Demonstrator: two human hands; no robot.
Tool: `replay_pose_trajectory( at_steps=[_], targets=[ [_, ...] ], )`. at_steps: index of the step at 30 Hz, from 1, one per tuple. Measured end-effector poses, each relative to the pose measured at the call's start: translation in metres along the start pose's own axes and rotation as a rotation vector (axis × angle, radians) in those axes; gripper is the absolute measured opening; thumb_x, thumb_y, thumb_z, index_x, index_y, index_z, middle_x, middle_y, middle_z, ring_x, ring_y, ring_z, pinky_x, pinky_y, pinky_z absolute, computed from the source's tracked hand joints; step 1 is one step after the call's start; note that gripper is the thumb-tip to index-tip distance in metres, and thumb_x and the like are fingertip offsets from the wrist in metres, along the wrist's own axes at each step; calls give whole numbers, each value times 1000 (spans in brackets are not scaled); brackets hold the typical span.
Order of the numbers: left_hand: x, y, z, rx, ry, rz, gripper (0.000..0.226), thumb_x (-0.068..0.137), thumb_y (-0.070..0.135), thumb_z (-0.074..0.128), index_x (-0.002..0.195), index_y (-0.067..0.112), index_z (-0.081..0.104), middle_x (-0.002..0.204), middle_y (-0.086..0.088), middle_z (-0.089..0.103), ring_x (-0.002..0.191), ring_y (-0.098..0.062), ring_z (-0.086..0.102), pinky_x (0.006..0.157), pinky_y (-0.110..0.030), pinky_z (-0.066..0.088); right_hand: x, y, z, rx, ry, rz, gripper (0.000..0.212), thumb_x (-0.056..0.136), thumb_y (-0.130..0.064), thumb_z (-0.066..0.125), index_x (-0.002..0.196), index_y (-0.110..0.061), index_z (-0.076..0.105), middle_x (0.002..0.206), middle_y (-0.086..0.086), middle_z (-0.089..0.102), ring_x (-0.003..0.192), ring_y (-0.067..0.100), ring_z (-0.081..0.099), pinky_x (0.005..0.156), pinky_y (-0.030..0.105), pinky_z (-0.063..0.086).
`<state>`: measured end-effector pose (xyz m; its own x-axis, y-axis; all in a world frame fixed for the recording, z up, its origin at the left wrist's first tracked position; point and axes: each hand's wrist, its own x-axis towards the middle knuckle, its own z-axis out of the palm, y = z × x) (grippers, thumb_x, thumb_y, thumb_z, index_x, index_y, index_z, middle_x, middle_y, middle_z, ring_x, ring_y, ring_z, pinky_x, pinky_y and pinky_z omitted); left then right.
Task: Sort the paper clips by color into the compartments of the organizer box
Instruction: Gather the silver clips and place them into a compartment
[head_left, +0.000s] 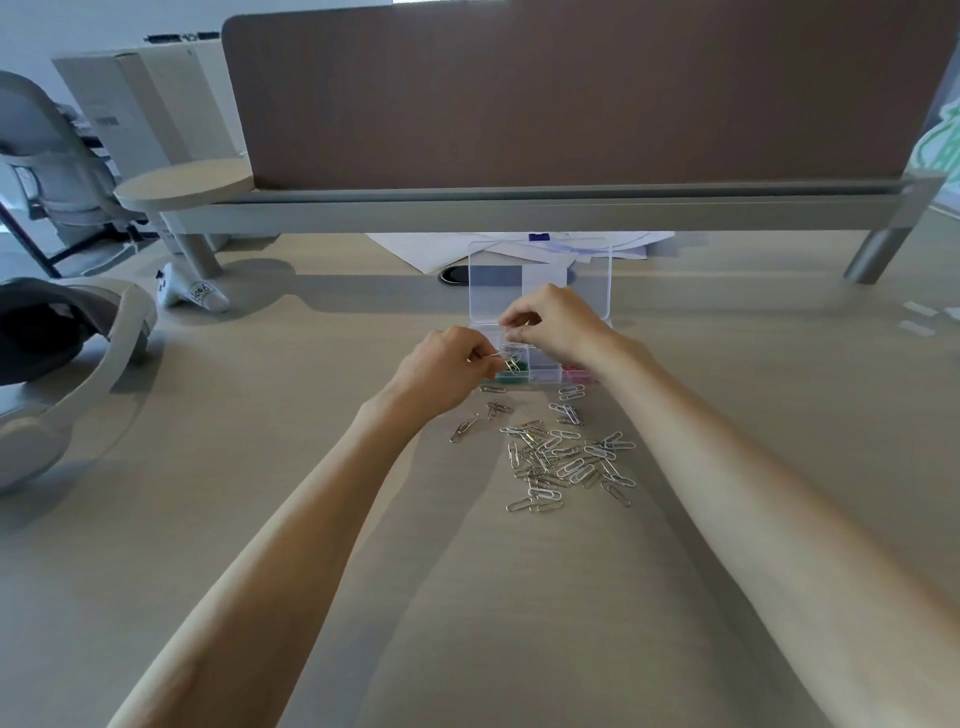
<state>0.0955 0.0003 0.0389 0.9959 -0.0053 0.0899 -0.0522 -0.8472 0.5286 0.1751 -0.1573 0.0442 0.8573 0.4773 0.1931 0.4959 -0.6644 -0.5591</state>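
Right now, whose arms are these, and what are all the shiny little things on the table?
There is no machine here. The camera sits on a person's head and looks down, so you see that person's own two arms. On the desk lies a pile of silver paper clips. Behind it stands a clear organizer box with its lid up. One compartment holds green clips, another holds pink clips. The left hand pinches a few loose clips over the box. The right hand hovers there with curled fingers; whether it holds a clip is too small to tell.
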Motion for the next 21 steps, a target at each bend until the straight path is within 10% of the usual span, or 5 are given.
replay_pose_trajectory(
  at_steps=[10, 15, 21],
  targets=[
    [0, 2, 1, 2, 103, 37, 16, 91, 35, 61, 86, 23, 70, 90, 3, 68, 85, -22, 62, 76, -39, 53, -50, -3, -7, 327, -12, 77, 27, 86, -42, 68, 88, -16, 76, 81, -1, 75, 63, 5, 62, 59, 22, 49],
    [-1, 13, 0, 55, 148, 25, 16, 91, 35, 61, 89, 23, 72, 93, 0, 70, 87, -24, 63, 76, -39, 53, -54, -3, -6, 420, 13, 96, 29, 74, -22, 82, 101, -13, 74, 82, 4, 75, 80, 13, 71, 78, 31, 54],
    [6, 8, -4, 170, 234, -26, 20, 92, 35, 60, 96, 20, 72, 95, -2, 70, 85, -27, 63, 71, -34, 51, -56, 6, -11, 412, 105, 132, 10, 82, -14, 75, 90, -17, 70, 79, -1, 74, 60, -3, 62, 58, 18, 49]
  ],
)
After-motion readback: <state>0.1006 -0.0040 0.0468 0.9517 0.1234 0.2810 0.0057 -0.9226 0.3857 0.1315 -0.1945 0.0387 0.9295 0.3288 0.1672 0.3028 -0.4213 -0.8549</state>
